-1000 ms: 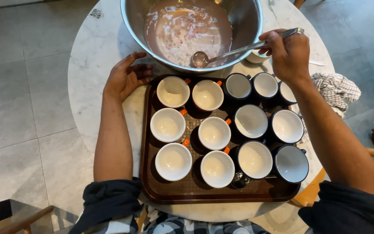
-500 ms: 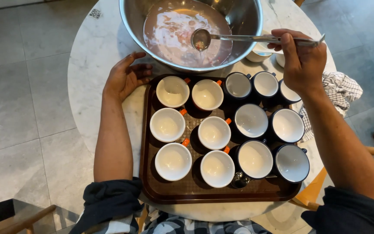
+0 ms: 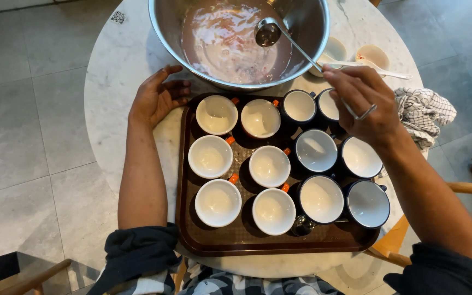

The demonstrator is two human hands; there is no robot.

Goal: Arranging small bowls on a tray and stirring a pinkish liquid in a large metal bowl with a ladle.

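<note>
Gripping a ladle [image 3: 269, 33] over the steel bowl [image 3: 162, 33], right hand [image 3: 359, 104]; left hand [image 3: 157, 101] rests open beside the tray [image 3: 184, 218].

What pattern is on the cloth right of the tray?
A black-and-white check; the cloth lies crumpled on the table beside the tray, seen in the head view.

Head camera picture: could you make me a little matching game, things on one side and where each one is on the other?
Things:
1. ladle
2. left hand
3. checked cloth
4. cups

Places:
A. on the brown tray
B. flat on the marble table, beside the bowl
C. at the table's right edge
D. its scoop over the steel bowl

Pairs: 1-D, 2-B, 3-C, 4-A
</note>
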